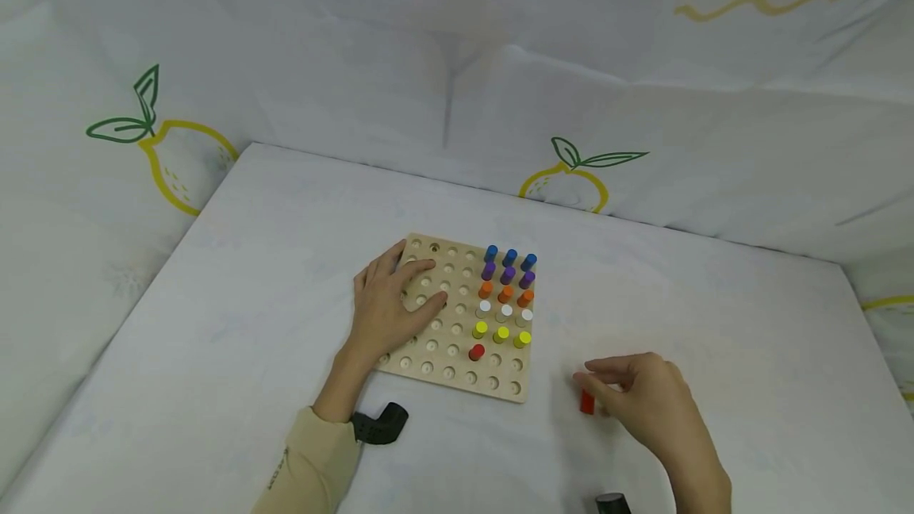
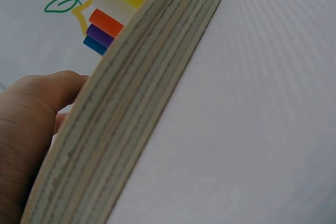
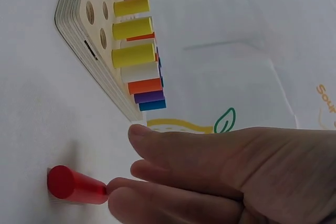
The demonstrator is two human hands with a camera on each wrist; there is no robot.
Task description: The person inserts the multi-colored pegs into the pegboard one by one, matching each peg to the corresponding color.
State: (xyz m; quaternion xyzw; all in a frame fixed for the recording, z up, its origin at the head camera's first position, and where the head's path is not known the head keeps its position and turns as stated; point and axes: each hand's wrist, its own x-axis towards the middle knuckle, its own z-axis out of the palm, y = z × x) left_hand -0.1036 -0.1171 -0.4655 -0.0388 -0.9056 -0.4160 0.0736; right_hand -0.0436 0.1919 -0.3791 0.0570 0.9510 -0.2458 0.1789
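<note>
A wooden pegboard (image 1: 493, 393) lies flat with rows of blue, purple, orange, white and yellow pegs (image 1: 501, 335) on its right side. One red peg (image 1: 476, 352) stands in the row in front of the yellow ones. My left hand (image 1: 385, 304) rests over the board's left edge, thumb and index finger spread on the top. To the right of the board, my right hand (image 1: 646, 399) hovers low at another red peg (image 3: 76, 184). In the right wrist view a fingertip meets that peg's end, while thumb and fingers are not closed round it.
White cloth (image 1: 236, 324) covers the table. Behind stands a white backdrop with lemon drawings (image 1: 564, 185). A black device (image 1: 382, 423) sits at my left wrist, and another black piece (image 1: 612, 503) shows at the bottom edge near my right forearm.
</note>
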